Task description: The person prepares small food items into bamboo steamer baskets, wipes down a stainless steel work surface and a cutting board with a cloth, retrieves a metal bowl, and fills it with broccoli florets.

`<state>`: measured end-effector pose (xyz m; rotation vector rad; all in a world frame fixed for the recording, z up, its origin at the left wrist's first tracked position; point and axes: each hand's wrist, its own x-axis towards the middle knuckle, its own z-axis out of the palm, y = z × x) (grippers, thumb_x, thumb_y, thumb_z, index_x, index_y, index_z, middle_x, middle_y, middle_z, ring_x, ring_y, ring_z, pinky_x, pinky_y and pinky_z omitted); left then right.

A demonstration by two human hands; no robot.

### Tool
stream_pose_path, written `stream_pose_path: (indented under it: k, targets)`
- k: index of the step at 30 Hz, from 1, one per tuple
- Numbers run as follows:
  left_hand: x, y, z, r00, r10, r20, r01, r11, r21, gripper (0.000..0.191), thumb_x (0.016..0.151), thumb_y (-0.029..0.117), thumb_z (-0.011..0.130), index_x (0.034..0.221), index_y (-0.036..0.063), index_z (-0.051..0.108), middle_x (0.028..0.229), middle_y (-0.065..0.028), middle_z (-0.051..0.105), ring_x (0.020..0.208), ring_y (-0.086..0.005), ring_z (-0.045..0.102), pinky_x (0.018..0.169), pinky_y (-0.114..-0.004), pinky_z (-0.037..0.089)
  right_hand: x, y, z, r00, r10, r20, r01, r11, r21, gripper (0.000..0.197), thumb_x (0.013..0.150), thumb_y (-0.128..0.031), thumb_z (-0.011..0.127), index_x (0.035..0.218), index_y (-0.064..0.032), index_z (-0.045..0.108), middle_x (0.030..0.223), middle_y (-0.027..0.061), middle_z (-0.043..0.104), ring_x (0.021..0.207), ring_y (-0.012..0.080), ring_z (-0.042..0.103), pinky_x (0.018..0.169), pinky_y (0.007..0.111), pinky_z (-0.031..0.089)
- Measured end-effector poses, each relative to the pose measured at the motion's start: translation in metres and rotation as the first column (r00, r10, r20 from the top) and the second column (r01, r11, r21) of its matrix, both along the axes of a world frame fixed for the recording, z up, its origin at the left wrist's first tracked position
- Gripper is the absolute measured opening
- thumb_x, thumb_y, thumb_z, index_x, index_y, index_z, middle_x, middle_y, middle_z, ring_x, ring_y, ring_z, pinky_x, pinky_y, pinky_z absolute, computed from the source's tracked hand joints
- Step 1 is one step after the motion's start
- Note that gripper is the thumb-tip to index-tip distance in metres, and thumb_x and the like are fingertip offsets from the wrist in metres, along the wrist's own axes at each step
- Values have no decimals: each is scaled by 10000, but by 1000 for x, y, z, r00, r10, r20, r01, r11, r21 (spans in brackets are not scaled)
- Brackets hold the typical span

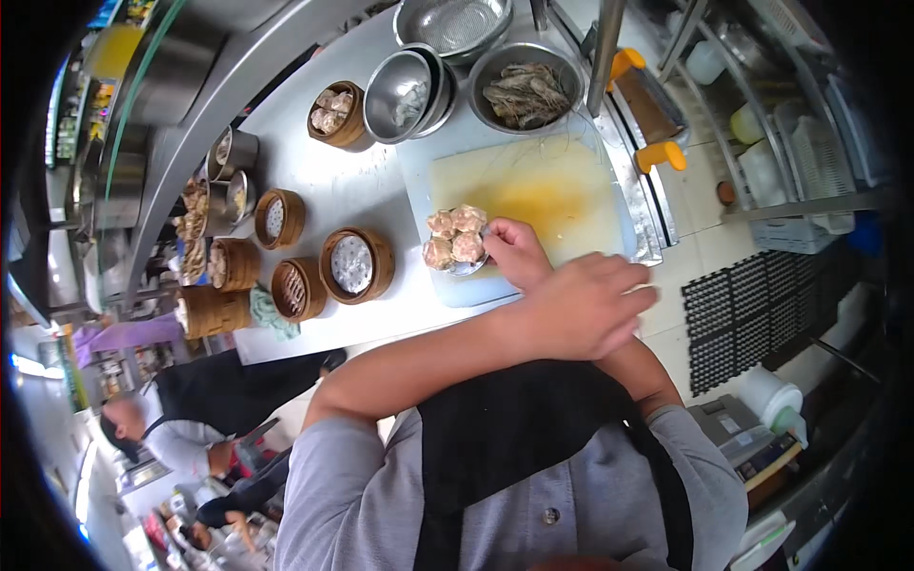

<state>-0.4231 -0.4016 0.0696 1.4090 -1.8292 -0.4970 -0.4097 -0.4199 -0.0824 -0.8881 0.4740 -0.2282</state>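
My right hand pinches the edge of a small metal disc bearing several open-topped dumplings. The disc is at the near left part of a yellow-stained cutting board; whether it touches the board is unclear. Crossing over my right forearm, my left hand is blurred, with fingers bent and apart and nothing visible in it. It hides my right wrist. To the left stands a round bamboo steamer with a perforated metal disc inside.
Smaller bamboo steamers stand further left beside a green cloth. A bowl of raw shrimp, stacked metal bowls and a filled steamer line the back. A metal post rises at the back right. A person is at lower left.
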Motion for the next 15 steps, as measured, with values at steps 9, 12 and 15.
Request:
stream_pose_path:
  k: [9, 12, 15]
  targets:
    - [175, 200, 3, 688, 715, -123, -650, 683, 334, 486, 776, 115, 773, 1204, -12, 580, 1121, -189, 612, 997, -329, 626, 859, -402, 518, 38, 46, 53, 992, -126, -27, 124, 990, -73, 103, 926, -22, 532, 837, -42, 582, 814, 1, 602, 731, 75, 578, 649, 253, 501]
    - [186, 221, -8, 653, 729, -206, -643, 677, 358, 570, 780, 158, 796, 1261, -20, 547, 1116, -199, 602, 998, -338, 621, 867, -403, 515, 60, 73, 82, 989, -147, 23, 149, 979, -138, 115, 923, -17, 527, 824, -48, 575, 805, 4, 601, 718, 64, 567, 651, 248, 503]
    - [200, 232, -9, 655, 734, -181, -695, 679, 239, 605, 780, 173, 806, 1284, -26, 537, 1093, -185, 594, 963, -313, 617, 846, -388, 515, 74, 95, 93, 983, -177, 45, 182, 959, -217, 130, 924, -18, 528, 805, -62, 555, 760, -17, 568, 679, 40, 522, 618, 229, 462]
